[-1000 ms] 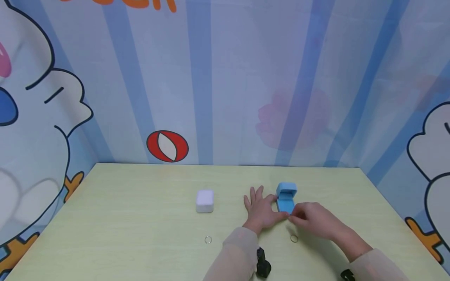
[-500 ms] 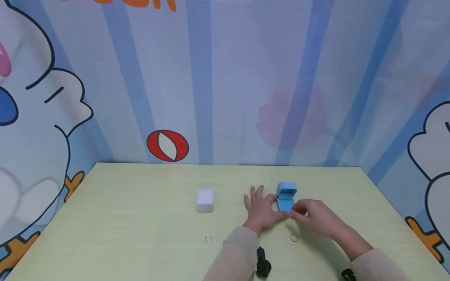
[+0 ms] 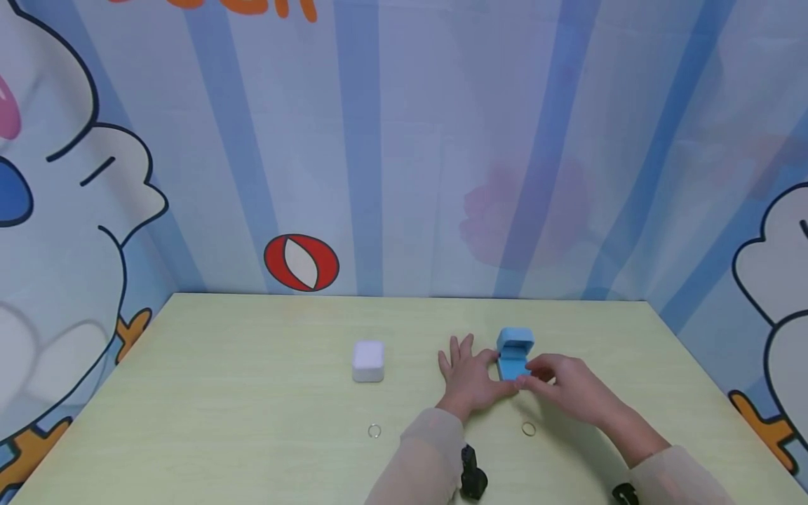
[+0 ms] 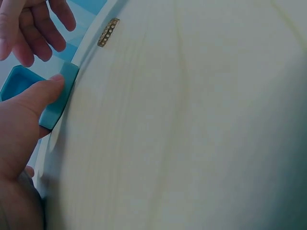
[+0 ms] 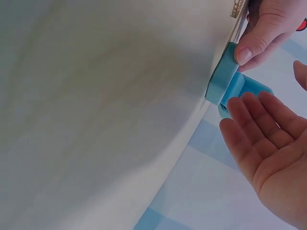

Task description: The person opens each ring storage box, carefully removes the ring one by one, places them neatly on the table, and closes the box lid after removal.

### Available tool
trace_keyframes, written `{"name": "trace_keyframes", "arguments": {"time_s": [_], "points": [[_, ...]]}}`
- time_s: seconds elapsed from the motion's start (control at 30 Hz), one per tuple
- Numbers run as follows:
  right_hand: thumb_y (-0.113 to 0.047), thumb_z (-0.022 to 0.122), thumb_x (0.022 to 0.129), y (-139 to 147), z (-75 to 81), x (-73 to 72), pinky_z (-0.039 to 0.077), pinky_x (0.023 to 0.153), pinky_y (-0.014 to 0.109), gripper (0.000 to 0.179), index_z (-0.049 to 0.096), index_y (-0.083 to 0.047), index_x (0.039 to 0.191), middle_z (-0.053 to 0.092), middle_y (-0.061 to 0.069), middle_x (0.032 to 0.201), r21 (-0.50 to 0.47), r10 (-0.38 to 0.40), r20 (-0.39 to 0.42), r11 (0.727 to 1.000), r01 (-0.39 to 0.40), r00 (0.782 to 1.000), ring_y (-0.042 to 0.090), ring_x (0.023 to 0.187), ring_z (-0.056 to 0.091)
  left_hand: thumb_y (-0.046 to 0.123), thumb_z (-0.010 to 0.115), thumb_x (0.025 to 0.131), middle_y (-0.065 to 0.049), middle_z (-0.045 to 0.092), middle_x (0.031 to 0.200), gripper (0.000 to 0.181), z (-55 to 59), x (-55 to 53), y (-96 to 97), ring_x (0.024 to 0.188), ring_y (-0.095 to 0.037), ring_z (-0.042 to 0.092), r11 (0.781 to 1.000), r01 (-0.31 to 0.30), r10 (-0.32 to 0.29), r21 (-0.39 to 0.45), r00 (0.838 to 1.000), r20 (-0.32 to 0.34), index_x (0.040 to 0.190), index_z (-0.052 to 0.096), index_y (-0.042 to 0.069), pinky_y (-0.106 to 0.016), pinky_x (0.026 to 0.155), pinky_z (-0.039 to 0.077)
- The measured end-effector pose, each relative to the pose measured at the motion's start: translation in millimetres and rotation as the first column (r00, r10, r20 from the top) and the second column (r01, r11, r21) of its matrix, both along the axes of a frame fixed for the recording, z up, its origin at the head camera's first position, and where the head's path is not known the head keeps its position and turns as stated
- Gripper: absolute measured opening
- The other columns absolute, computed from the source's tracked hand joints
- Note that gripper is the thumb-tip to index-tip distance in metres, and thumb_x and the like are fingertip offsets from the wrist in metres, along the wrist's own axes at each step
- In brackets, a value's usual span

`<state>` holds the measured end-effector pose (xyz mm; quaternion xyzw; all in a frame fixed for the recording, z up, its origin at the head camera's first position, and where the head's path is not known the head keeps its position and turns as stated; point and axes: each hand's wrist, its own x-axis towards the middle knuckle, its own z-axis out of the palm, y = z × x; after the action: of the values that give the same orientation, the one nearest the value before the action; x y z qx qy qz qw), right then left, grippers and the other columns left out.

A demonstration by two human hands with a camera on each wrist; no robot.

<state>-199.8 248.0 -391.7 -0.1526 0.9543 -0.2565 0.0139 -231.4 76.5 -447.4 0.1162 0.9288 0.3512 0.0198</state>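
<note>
A small blue ring box (image 3: 514, 338) stands on the table with its lid raised. My left hand (image 3: 470, 382) grips it at the side, thumb on the front edge of the base and other fingers spread; the thumb (image 4: 50, 88) presses on the base (image 4: 61, 100) in the left wrist view. My right hand (image 3: 571, 386) is at the box's front right corner, its thumb and index finger apart. In the right wrist view my right hand's fingers (image 5: 268, 127) are extended, partly covering the box (image 5: 222, 74), with nothing visible in them.
A gold ring (image 3: 522, 429) lies in front of the box; its studded band (image 4: 108, 32) shows in the left wrist view. Farther left lie a silvery ring (image 3: 369, 431) and a closed pale lilac box (image 3: 368, 361). A printed curtain (image 3: 416, 175) hangs behind the table (image 3: 252, 393).
My right hand has risen slightly at the box's front, and its thumb and index finger have moved farther apart. The left hand, box and rings stay in place.
</note>
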Motion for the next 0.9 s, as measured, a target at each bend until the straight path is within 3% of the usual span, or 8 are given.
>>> {"name": "trace_keyframes", "arguments": {"time_s": [0.27,0.67,0.9], "points": [[-0.043,0.06,0.09,1.8,2.6,-1.5,0.054,0.075,0.037,0.051,0.063,0.001,0.115,0.07,0.007,0.099,-0.025,-0.067,0.001,0.997,0.067,0.998,0.019,0.088,0.065,0.055,0.07,0.076,-0.012,0.027,0.154,0.059,-0.1,0.3,0.0,0.146,-0.04,0.006,1.0,-0.004,0.004,-0.001,1.0,0.004,0.124,0.062,0.021,-0.062,0.113,0.003],[-0.05,0.052,0.093,4.4,2.7,-4.6,0.05,0.088,0.048,0.066,0.05,0.005,0.13,0.06,0.024,0.122,-0.13,-0.187,0.047,0.973,0.191,0.981,0.037,0.111,0.059,0.055,0.07,0.076,-0.012,0.026,0.155,0.059,-0.6,0.3,0.2,0.146,-0.04,0.006,1.0,0.003,-0.003,0.009,1.0,0.009,0.124,0.061,0.021,-0.062,0.113,0.003],[-0.053,0.05,0.093,5.0,2.9,-7.6,0.054,0.083,0.041,0.07,0.047,0.005,0.133,0.056,0.026,0.126,-0.217,-0.211,0.113,0.948,0.231,0.971,0.037,0.111,0.058,0.055,0.071,0.076,-0.012,0.027,0.154,0.059,-0.4,0.2,0.5,0.146,-0.04,0.007,1.0,0.0,0.0,0.004,1.0,0.008,0.124,0.062,0.022,-0.062,0.113,0.004]]}}
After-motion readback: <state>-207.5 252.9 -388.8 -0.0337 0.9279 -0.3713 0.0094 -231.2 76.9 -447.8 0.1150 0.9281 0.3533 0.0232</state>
